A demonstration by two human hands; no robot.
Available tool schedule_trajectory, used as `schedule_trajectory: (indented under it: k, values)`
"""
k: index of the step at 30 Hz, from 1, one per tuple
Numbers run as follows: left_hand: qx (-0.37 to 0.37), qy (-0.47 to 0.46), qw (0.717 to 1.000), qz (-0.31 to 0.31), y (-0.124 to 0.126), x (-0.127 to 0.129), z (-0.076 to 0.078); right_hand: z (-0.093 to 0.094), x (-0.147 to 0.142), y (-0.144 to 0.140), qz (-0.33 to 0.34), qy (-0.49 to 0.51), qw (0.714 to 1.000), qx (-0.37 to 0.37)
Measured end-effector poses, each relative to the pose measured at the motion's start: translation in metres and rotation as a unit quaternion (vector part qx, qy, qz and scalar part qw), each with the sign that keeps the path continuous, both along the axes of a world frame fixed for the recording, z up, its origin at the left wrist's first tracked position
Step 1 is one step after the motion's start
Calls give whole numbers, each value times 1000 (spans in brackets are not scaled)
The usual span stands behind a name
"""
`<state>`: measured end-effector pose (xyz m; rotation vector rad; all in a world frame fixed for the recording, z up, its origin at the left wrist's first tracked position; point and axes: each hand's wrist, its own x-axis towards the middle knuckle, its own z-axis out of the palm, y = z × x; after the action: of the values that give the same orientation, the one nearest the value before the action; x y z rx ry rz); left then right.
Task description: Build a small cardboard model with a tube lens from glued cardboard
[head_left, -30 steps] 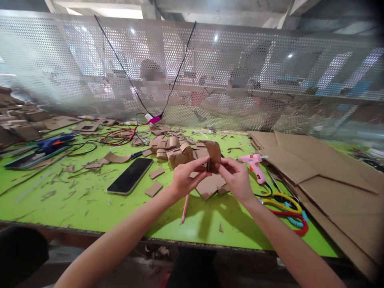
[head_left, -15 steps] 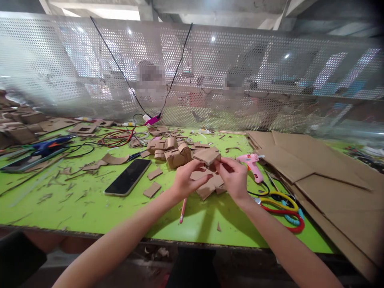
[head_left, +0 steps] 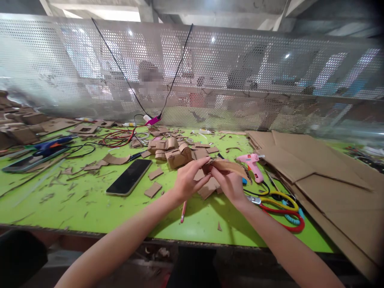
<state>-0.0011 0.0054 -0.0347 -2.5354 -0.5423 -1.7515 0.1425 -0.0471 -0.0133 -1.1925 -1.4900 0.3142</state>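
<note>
Both hands meet over the middle of the green table, closed on a brown cardboard piece (head_left: 229, 166) with a curved strip reaching out to the right. My left hand (head_left: 187, 180) pinches its left end between thumb and fingers. My right hand (head_left: 232, 186) grips it from below, and the fingers partly hide it. Flat cardboard pieces (head_left: 207, 191) lie on the table beneath the hands. Just beyond my left hand stands a small built cardboard model (head_left: 177, 154). A pink pencil (head_left: 183, 212) lies below my left hand.
At right are a pink glue gun (head_left: 253, 166), scissors with red and yellow handles (head_left: 295, 218) and stacked cardboard sheets (head_left: 336, 192). A black phone (head_left: 129, 177) and cardboard scraps lie left. A perforated metal screen (head_left: 210, 76) stands behind, with a person (head_left: 150, 84) beyond it.
The cardboard piece has been turned in my hands: its flat face showed before, and now a curved strip extends right over my right hand. Both hands stay in nearly the same place.
</note>
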Motion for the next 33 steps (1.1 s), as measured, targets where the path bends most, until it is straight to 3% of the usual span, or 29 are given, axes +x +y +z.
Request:
schedule_trajectory:
  k: [5, 8, 12, 17, 23, 28, 33]
  values:
    - [72, -10, 997, 11, 3, 0, 4, -1, 1, 0, -16, 17, 997, 74]
    - [82, -27, 996, -11, 0, 1, 7, -5, 6, 2, -24, -42, 986, 162]
    - [51, -42, 995, -78, -5, 0, 8, -2, 14, 2, -25, -153, 942, 298]
    - [13, -77, 985, -155, -5, 0, 2, 3, 18, -1, -33, -224, 894, 386]
    - [-19, -84, 971, -224, 0, 0, -5, 0, 18, -3, -30, -248, 874, 418]
    - [-46, -100, 969, -220, -5, 2, -4, 0, 19, -3, 5, -240, 879, 412]
    - [-207, -152, 932, -256, -20, 5, 2, 0, 9, -6, 22, -193, 904, 380]
